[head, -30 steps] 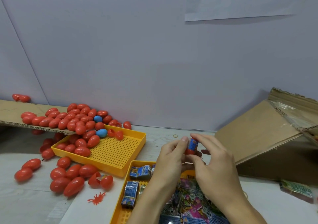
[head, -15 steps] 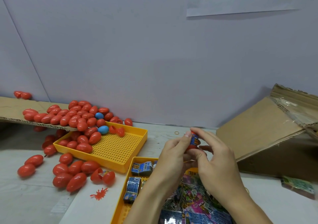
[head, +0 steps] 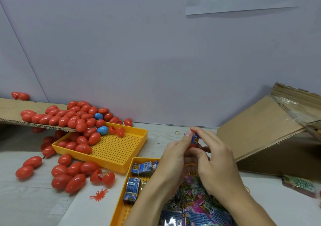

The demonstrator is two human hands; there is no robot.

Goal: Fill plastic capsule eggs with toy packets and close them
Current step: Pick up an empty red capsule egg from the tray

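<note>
Here, a folded toy packet (head: 195,139) is pinched between the fingertips of the left hand (head: 175,153) and the right hand (head: 214,158), its lower end seemingly seated in a red capsule half (head: 194,146) largely hidden behind the curled fingers. Just below the fingers, more packets are held in a yellow tray (head: 121,206); closed red eggs (head: 76,121) are heaped well to their left.

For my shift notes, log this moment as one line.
step: packing egg | hands: both hold red egg half | blue toy packet sticks out | egg: open
</note>
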